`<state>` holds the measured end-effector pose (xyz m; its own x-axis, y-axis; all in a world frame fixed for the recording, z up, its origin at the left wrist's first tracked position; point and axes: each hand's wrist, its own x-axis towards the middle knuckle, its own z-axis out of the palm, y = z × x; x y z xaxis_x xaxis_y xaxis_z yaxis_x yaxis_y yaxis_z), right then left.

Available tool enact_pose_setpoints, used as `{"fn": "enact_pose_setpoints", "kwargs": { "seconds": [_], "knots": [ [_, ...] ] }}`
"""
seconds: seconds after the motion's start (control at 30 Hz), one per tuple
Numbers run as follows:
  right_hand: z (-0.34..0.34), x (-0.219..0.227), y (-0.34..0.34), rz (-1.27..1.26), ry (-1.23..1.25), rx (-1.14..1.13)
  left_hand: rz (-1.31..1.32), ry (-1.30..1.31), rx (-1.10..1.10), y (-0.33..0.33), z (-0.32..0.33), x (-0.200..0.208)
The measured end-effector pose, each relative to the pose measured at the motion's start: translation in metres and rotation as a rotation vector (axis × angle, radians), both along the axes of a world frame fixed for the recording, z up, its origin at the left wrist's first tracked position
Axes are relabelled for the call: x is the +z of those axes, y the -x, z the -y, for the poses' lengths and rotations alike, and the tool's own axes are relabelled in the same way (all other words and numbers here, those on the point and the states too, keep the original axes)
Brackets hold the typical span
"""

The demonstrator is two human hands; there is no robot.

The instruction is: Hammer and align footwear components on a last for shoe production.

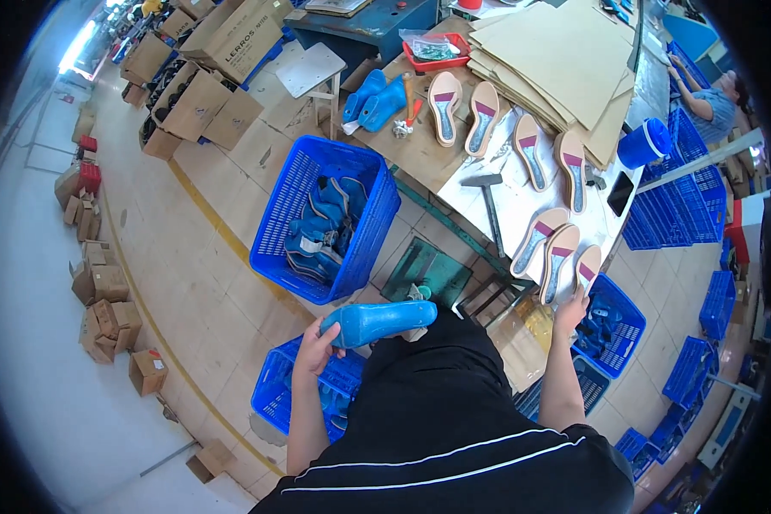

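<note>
My left hand (319,345) is closed round one end of a blue shoe last (377,323), which it holds level above my lap. At the table's near right edge, my right hand (573,308) grips the near end of a shoe sole (588,264); part of the fingers is hidden. Two more soles, one of them a tan-rimmed sole (559,257), lie just left of it. Farther up the table several similar soles rest in pairs, including a sole (445,107) at the far left. A hammer (487,201) lies left of the near soles.
A blue basket (270,236) of blue lasts stands left of the table; another basket (265,398) sits by my left forearm and a third (630,330) beside my right hand. Cardboard sheets (565,51), a blue jug (644,143) and a phone (621,194) lie on the table. A co-worker (718,103) sits far right.
</note>
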<state>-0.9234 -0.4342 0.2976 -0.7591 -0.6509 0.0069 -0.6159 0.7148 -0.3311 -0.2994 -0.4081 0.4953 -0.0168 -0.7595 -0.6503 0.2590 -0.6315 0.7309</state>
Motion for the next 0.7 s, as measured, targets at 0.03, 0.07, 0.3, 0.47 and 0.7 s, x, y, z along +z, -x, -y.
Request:
{"fn": "enact_pose_setpoints", "kwargs": {
  "seconds": [0.03,0.07,0.3,0.47,0.7],
  "knots": [
    [0.0,0.005,-0.002,-0.024,-0.019,-0.014,-0.002,0.0,0.001,-0.001,-0.001,-0.001],
    [0.002,0.007,-0.007,-0.105,0.02,0.016,0.007,-0.002,-0.006,-0.002,-0.002,-0.001],
    [0.005,0.018,-0.012,-0.419,0.165,0.233,-0.01,0.031,0.057,0.006,-0.003,-0.002],
    [0.031,0.042,-0.05,-0.174,-0.111,0.208,-0.023,0.058,0.09,0.006,-0.009,-0.009],
    [0.025,0.031,-0.057,-0.255,-0.089,0.25,0.002,0.054,0.045,0.009,-0.02,-0.009]
  ]
}}
